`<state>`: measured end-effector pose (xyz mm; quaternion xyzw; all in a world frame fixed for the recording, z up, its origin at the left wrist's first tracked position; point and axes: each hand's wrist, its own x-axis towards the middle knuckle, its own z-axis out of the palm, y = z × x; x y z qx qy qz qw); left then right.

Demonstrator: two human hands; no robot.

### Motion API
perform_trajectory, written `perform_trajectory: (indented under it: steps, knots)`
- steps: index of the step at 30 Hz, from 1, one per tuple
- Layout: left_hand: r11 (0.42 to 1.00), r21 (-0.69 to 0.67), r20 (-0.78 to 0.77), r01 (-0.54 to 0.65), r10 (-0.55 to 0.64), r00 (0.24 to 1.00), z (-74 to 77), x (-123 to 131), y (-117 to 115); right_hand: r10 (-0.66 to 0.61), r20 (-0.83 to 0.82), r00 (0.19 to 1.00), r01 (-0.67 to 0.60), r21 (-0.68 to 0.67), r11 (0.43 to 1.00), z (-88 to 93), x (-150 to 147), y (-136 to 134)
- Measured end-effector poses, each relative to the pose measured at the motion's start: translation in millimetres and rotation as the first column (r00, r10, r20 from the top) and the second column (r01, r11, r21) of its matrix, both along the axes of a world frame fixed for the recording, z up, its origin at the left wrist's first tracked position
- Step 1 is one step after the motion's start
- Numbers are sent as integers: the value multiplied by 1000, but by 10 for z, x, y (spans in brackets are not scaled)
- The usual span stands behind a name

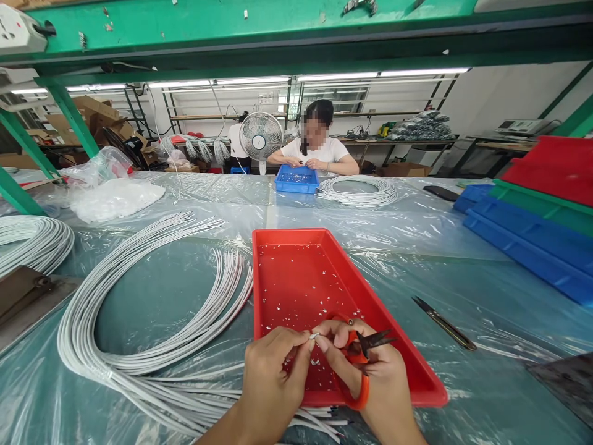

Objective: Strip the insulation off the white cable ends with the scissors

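Over the near part of a red tray (pixel 424 389), my two hands meet at a small white cable end (pixel 315 335). My left hand (pixel 275 364) pinches it between thumb and fingertips. Orange-handled scissors (pixel 376 339) hang in my right hand (pixel 382 377), their blades pointing right, while its thumb and forefinger also touch the white end. Small white scraps lie scattered in the tray. A coiled bundle of white cables (pixel 78 334) lies to the left, and its loose ends run under my left wrist and along the tray's near edge.
Tweezers (pixel 445 322) lie right of the tray. Stacked red, green and blue trays (pixel 532 228) stand at the right. Across the table a person (pixel 319 148) works over a blue tray (pixel 296 187) beside a cable coil (pixel 359 190). A green shelf (pixel 278 31) crosses overhead.
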<state>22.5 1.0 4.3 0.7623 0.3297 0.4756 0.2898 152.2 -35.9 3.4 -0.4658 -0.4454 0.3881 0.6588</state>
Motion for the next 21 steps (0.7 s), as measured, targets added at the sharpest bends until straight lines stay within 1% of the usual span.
perform_trajectory:
  steps: [7,17,21]
  knots:
    - [1000,-17,-8,-11,11,1000,-3,2,-16,-24,55,998,23,17,1000,-19,0,-1]
    - [1000,-11,-9,-4,4,1000,-25,-2,-11,-32,52,998,32,-1,999,-47,-24,12]
    - [999,-45,-39,-1,-1,999,-29,1,-13,-41,52,998,41,-2,999,-38,-26,12]
